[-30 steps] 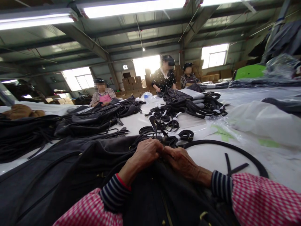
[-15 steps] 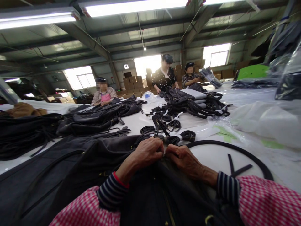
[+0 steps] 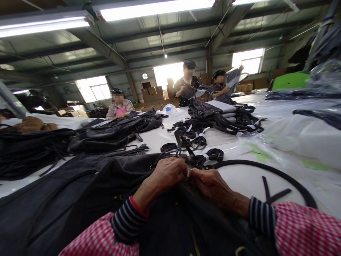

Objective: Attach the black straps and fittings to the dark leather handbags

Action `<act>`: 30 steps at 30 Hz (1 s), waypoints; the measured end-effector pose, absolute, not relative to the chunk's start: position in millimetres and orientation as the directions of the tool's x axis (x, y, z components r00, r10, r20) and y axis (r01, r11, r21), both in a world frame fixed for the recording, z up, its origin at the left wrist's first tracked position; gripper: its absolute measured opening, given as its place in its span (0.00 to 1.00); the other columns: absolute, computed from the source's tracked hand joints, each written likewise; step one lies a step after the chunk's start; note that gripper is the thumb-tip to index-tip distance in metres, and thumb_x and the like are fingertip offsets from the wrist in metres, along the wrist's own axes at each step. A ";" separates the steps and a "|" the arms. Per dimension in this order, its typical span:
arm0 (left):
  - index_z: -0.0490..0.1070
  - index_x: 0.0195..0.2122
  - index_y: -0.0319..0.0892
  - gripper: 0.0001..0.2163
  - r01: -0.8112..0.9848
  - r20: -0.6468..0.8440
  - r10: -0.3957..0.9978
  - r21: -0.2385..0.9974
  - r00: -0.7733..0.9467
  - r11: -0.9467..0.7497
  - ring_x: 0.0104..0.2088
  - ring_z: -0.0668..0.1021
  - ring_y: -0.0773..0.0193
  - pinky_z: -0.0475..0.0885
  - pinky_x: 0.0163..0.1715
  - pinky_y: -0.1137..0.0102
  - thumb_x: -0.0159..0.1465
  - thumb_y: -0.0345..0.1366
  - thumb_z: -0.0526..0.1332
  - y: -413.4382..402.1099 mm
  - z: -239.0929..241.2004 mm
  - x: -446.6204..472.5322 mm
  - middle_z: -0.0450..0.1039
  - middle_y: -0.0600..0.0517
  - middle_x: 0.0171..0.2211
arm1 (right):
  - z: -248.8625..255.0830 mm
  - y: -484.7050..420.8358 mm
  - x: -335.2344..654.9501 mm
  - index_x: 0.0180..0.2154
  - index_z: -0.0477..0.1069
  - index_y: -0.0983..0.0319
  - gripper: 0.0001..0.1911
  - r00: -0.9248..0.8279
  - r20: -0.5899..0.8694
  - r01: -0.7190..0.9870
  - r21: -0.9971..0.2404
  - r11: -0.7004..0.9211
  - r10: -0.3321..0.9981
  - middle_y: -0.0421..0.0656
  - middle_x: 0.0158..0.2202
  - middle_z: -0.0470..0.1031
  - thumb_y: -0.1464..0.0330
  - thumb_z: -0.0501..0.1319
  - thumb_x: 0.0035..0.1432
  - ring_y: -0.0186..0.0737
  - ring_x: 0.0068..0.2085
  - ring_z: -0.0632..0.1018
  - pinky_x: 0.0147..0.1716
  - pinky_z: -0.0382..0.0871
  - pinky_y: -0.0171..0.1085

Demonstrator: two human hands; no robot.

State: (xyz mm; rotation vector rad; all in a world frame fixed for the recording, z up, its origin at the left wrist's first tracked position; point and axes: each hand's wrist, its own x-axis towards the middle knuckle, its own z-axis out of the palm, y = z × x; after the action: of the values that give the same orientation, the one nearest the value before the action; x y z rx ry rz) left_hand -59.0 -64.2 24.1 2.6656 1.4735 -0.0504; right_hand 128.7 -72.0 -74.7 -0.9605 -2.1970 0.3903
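Note:
A black bag [image 3: 170, 220] with a brass-coloured zip and metal rings lies right in front of me. At its far edge my left hand [image 3: 170, 170] is closed, knuckles up, gripping the bag. Close beside it, my right hand [image 3: 210, 183] pinches the same part with thumb and forefinger. A small bit of metal glints between the two sets of fingertips; its exact kind is hidden. Just beyond my hands lie bundled black straps [image 3: 205, 158] tied with white bands. To the right, a black handle [image 3: 282, 169] curves over the white table beside loose black strips [image 3: 278, 195].
More black bags [image 3: 114, 131] are heaped on the left, and another pile [image 3: 213, 112] lies across the table. Clear plastic sheeting [image 3: 306, 138] covers the right side. Several co-workers sit or stand at the far side, one holding a wrapped dark item [image 3: 233, 80].
My fingers have shifted slightly at the bag's edge, the right hand's grip a little changed. Across the table, one co-worker has lifted dark material and another has raised a wrapped item.

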 end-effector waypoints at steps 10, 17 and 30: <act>0.81 0.41 0.48 0.11 0.856 -0.065 0.855 -0.020 0.515 -0.517 0.44 0.80 0.51 0.70 0.41 0.65 0.63 0.31 0.59 -64.9 21.4 -54.4 0.81 0.49 0.39 | -73.6 -69.7 126.5 0.41 0.73 0.62 0.13 -0.505 0.483 0.515 -0.497 0.699 0.715 0.45 0.30 0.79 0.72 0.50 0.66 0.42 0.31 0.80 0.30 0.62 0.35; 0.79 0.41 0.46 0.09 0.832 -0.073 0.829 0.026 0.555 -0.554 0.46 0.80 0.52 0.70 0.43 0.64 0.64 0.33 0.59 -63.7 19.7 -58.0 0.80 0.49 0.40 | -67.3 -69.5 128.0 0.42 0.74 0.60 0.12 -0.528 0.437 0.556 -0.470 0.686 0.728 0.44 0.31 0.80 0.72 0.51 0.66 0.41 0.31 0.80 0.30 0.61 0.35; 0.72 0.38 0.44 0.05 0.798 0.024 0.803 0.095 0.596 -0.595 0.41 0.76 0.60 0.66 0.41 0.68 0.66 0.31 0.57 -64.6 18.9 -61.4 0.75 0.53 0.38 | -59.6 -67.8 136.3 0.45 0.72 0.60 0.10 -0.507 0.315 0.524 -0.627 0.576 0.803 0.44 0.35 0.80 0.71 0.58 0.62 0.43 0.35 0.79 0.36 0.65 0.37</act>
State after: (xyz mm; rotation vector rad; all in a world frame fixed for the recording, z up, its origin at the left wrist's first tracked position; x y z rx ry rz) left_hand -61.4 -64.6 18.9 2.7392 1.3767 0.0984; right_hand 136.3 -67.8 -59.6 -1.0539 -2.2206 0.6192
